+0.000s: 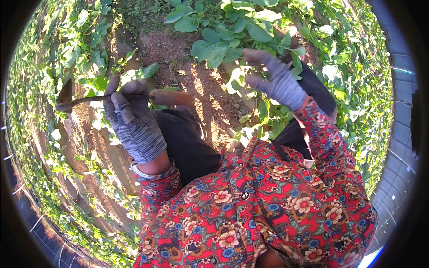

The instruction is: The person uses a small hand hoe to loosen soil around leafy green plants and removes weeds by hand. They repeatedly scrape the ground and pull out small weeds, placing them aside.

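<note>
My left hand [129, 110], in a grey knit glove with dark fingers, holds a small hand hoe by its thin metal shank. The hoe's dark blade [64, 97] points to the left, and its short wooden handle [172, 97] sticks out to the right of the hand, above bare soil. My right hand [276, 78], gloved alike, is raised with its fingers apart and nothing seen in them; its fingertips are blurred. Just beyond and beside it grow broad-leaved green plants [214, 47], with some leaves close to the fingers.
Reddish-brown soil [197, 80] lies between my dark-trousered legs [181, 144]. Rows of leafy plants [355, 73] stand on both sides, with strips of soil among them at left. Dark sheeting with a line grid [402, 110] runs along the right edge.
</note>
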Action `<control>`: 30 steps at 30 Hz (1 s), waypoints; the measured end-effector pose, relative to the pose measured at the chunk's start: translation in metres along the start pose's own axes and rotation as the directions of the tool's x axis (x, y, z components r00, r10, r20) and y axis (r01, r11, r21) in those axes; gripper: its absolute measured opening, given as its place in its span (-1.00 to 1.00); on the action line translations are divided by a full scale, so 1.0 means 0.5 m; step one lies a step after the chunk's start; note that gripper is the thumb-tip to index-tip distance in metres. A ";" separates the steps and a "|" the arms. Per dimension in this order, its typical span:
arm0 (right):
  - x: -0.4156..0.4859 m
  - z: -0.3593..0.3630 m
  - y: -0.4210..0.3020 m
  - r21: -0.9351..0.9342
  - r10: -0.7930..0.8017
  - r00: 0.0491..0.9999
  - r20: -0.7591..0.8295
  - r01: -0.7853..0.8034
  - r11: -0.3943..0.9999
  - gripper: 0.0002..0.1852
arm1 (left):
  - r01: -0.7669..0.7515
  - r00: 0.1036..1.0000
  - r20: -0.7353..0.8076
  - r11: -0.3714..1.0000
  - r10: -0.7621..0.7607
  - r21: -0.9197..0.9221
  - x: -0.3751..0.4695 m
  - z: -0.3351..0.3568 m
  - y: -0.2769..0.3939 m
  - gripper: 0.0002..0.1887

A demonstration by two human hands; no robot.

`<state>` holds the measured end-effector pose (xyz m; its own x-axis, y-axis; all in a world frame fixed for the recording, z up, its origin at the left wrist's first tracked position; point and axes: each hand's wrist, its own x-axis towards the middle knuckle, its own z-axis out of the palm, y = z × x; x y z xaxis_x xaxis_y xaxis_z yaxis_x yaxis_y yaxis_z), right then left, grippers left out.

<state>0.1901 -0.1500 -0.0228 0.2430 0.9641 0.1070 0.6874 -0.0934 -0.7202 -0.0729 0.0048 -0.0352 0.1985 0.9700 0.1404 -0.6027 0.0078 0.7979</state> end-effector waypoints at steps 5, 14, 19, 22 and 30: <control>0.097 0.223 -0.101 0.182 -0.212 0.920 0.328 0.158 0.970 -0.20 | 0.127 0.991 -0.030 0.990 -0.129 -0.055 -0.021 0.016 -0.011 -0.65; 0.132 0.313 0.074 0.062 0.128 0.979 0.156 -0.140 0.988 -0.44 | 0.246 0.969 -0.069 0.959 -0.238 0.140 -0.016 0.033 0.040 -0.38; 0.228 0.362 0.212 -0.249 0.501 0.835 0.229 -0.447 0.859 -0.41 | 0.023 0.761 0.450 0.713 -0.467 0.701 -0.022 0.045 0.087 -0.37; 0.301 0.438 0.255 -0.406 0.332 0.906 0.262 -0.209 0.890 -0.43 | -0.175 0.727 0.550 0.664 -0.411 0.727 -0.008 0.052 0.101 -0.47; 0.490 0.556 0.280 -0.401 0.386 0.846 0.368 -0.230 0.887 -0.35 | -0.127 0.660 0.548 0.643 -0.514 0.755 0.034 0.054 0.125 -0.45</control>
<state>0.1553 0.1423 -0.2880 0.2185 0.8711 -0.4398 0.8282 -0.4039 -0.3886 -0.0863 0.0150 0.0330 0.8643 0.5029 0.0037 0.1713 -0.3013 0.9380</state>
